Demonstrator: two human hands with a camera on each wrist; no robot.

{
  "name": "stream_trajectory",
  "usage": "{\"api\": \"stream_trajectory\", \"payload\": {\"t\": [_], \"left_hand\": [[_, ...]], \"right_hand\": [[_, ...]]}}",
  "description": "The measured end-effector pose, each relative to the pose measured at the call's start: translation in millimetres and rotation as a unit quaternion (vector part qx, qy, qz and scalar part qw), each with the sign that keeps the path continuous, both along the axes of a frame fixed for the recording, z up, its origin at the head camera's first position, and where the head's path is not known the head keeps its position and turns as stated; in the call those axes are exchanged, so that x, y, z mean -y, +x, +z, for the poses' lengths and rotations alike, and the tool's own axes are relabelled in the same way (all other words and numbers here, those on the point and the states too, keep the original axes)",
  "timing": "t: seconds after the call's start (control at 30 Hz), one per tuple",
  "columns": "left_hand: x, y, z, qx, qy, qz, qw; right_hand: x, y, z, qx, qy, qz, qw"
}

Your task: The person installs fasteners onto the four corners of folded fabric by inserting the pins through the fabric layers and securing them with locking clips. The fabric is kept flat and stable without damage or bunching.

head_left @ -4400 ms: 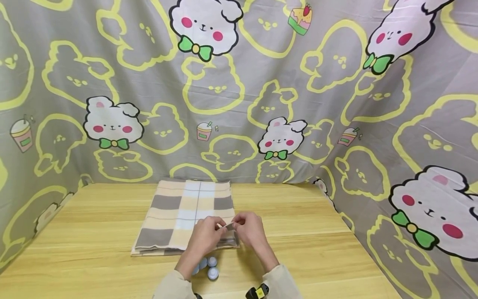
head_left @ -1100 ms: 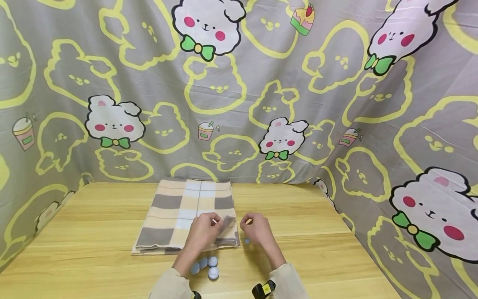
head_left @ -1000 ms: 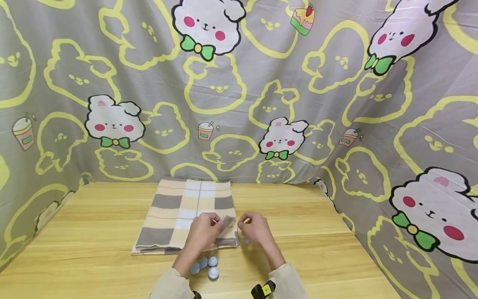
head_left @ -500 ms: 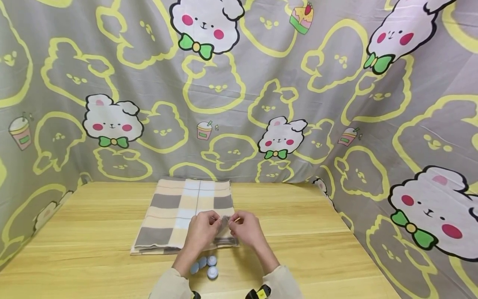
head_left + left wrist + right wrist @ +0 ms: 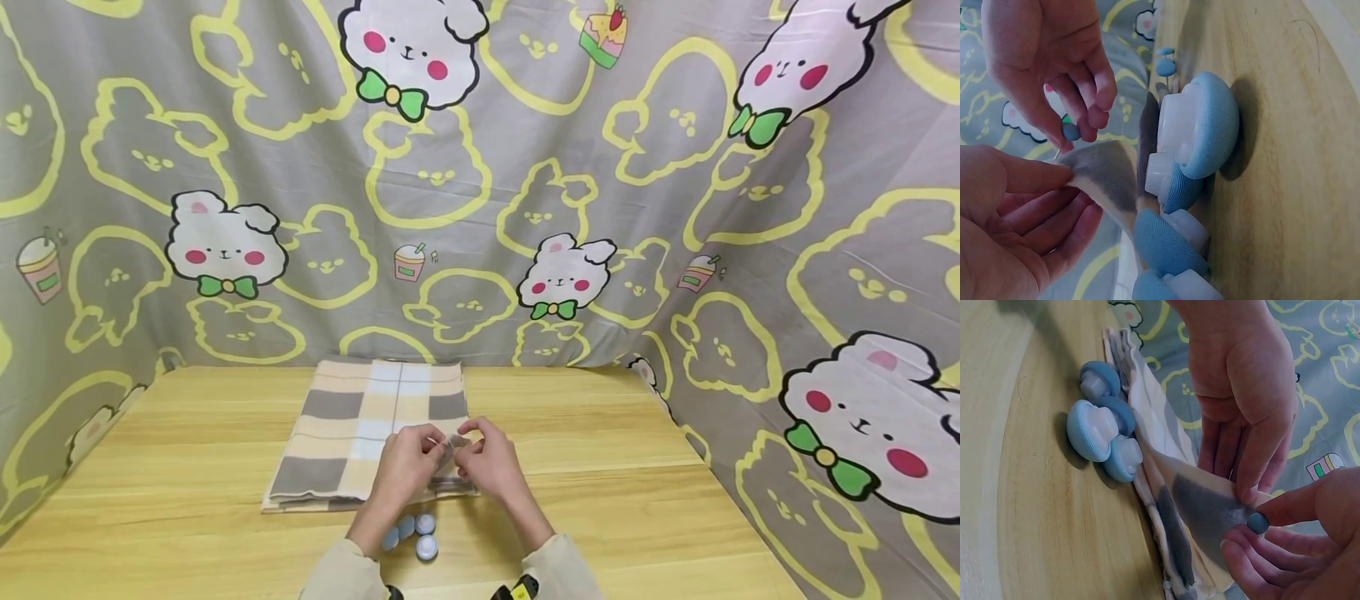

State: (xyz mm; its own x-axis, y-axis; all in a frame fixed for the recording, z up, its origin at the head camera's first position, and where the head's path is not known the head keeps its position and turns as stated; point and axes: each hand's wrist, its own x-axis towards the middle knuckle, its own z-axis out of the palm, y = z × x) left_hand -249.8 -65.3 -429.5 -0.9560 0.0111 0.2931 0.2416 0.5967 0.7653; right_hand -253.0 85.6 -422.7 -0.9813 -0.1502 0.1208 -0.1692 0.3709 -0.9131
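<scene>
— When seen from the head view, what in the left hand [image 5: 405, 460]?
— Pinched between thumb and fingers: a lifted corner of a folded plaid blanket [image 5: 378, 408].
— And in the right hand [image 5: 491, 468]?
— Pinching a small blue-headed pin [image 5: 1258, 523], right at that corner. Impossible to tell whether through the fabric.
— Where to find the blanket?
— Lying on a wood-grain table [image 5: 637, 483], below both hands; near its front edge, four mushroom-shaped pieces [image 5: 427, 547], blue-capped and white-stemmed.
— And behind?
— A grey cartoon-print curtain [image 5: 645, 200].
</scene>
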Motion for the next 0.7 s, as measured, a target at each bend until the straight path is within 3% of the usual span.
{"api": "stream_trajectory", "payload": {"t": [0.7], "left_hand": [[-1.4, -0.4, -1.8, -0.002, -0.018, -0.001, 0.9998]], "right_hand": [[2.2, -2.0, -4.9, 0.011, -0.003, 0.016, 1.0]]}}
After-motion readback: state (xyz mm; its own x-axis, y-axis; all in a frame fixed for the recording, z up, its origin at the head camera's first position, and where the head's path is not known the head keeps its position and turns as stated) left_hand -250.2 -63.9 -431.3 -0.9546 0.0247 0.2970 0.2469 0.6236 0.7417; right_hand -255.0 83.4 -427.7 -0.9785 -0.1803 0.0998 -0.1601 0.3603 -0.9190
